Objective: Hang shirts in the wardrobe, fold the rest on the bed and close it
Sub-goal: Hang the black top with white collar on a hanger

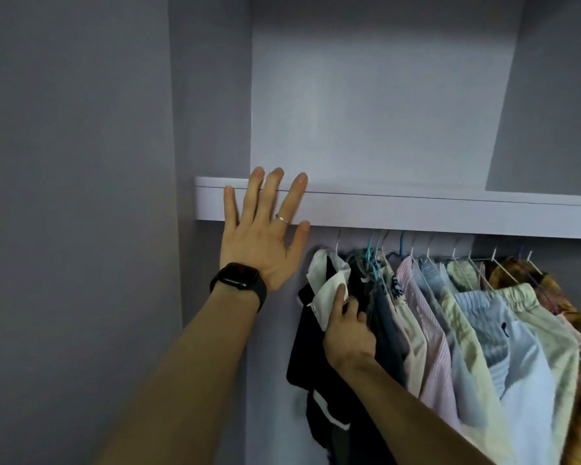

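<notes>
A black shirt with a white collar [322, 297] hangs at the left end of the row inside the wardrobe. My right hand [348, 333] grips it just below the collar, thumb on the white fabric. My left hand [265, 229], with a black watch and a ring, lies flat with spread fingers against the front edge of the wardrobe shelf [416, 213]. To the right, several hung shirts [467, 330] in pink stripes, pale blue and cream fill the rail on thin wire hangers [463, 260]. The rail itself is hidden behind the shelf edge.
The wardrobe's lilac side panel [208, 95] rises at the left and the back panel [366, 95] stands above the shelf. A patterned brown and yellow garment [564, 297] hangs at the far right. Narrow free space remains between the black shirt and the left panel.
</notes>
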The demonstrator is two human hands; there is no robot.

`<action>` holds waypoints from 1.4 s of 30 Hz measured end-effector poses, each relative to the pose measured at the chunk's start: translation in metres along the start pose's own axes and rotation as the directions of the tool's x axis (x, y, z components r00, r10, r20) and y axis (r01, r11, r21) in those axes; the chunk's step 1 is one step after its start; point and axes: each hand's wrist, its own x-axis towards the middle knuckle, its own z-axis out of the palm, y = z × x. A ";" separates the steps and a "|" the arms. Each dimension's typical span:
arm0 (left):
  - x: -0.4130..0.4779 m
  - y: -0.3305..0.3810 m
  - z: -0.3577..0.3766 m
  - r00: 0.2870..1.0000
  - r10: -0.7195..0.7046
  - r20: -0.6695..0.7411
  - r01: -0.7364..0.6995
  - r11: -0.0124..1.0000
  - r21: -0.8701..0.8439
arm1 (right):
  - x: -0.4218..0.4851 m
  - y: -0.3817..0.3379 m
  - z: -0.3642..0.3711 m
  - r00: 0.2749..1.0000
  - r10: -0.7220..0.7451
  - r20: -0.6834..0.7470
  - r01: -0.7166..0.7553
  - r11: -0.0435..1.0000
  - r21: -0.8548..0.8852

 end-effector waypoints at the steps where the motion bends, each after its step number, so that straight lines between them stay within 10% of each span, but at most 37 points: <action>1: 0.001 0.000 -0.003 1.000 0.004 0.026 -0.004 1.000 0.001 | -0.005 0.000 -0.004 0.999 -0.010 0.039 0.010 1.000 -0.001; 8: 0.002 0.020 -0.046 0.942 -0.132 0.308 0.143 0.990 -0.013 | -0.089 0.018 -0.071 0.943 -0.089 0.320 0.112 0.992 -0.052; 16: -0.032 0.064 -0.107 0.753 -0.176 0.634 0.354 0.921 -0.165 | -0.214 0.068 -0.189 0.985 -0.116 0.127 0.106 0.991 0.084; 23: -0.126 0.176 -0.149 0.704 0.222 0.675 0.161 0.875 -0.456 | -0.340 0.129 -0.249 0.991 0.026 -0.129 -0.006 0.988 0.157; 28: -0.184 0.278 -0.184 0.700 0.521 0.489 0.075 0.627 -0.776 | -0.456 0.184 -0.255 0.936 0.311 -0.165 -0.283 0.944 0.170; 33: -0.237 0.382 -0.219 0.526 0.757 0.389 0.040 0.434 -0.900 | -0.566 0.229 -0.250 0.764 0.611 -0.205 -0.584 0.791 0.183; 42: -0.333 0.553 -0.319 0.111 0.993 0.032 -0.024 0.035 -0.999 | -0.766 0.261 -0.248 0.111 0.974 -0.198 -0.955 0.160 0.251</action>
